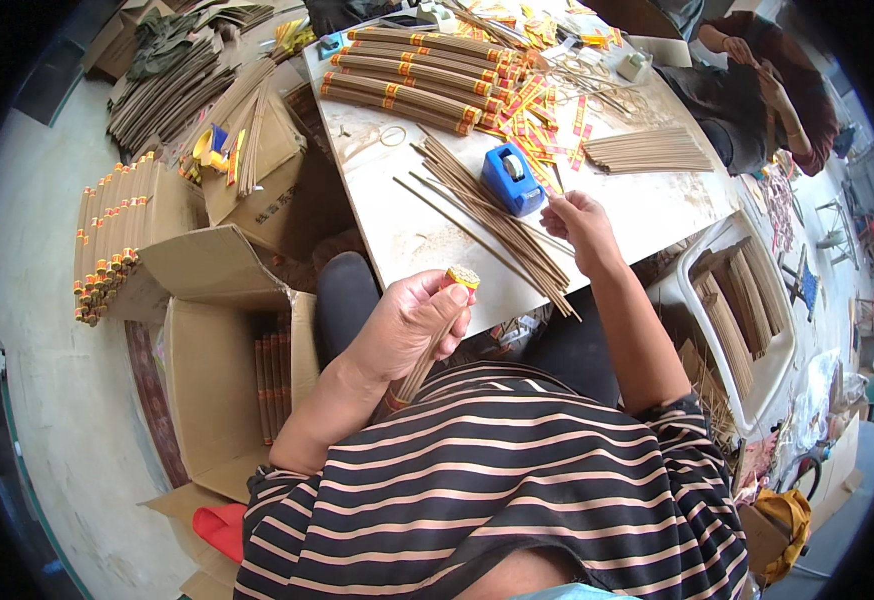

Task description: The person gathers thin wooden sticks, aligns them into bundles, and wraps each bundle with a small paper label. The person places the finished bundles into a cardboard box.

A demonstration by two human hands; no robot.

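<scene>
My left hand [422, 325] is closed around a bundle of brown incense sticks [424, 368], held upright in front of my striped shirt. A red and yellow band [463, 277] wraps the bundle's top end. Beside the blue tape dispenser [513, 180] on the table, my right hand [579, 225] has its fingertips pinched together; what is between them is too small to make out. Loose incense sticks [477, 205] lie slantwise on the table to the left of the dispenser, their near ends sticking out over the edge.
Banded incense bundles [407, 85] and red-yellow paper labels [537, 115] cover the far table [377, 180]. An open cardboard box [187, 370] stands at left, stacked bundles [112, 235] beyond it. A white bin [769, 385] with sticks stands right. Another person [757, 90] sits at far right.
</scene>
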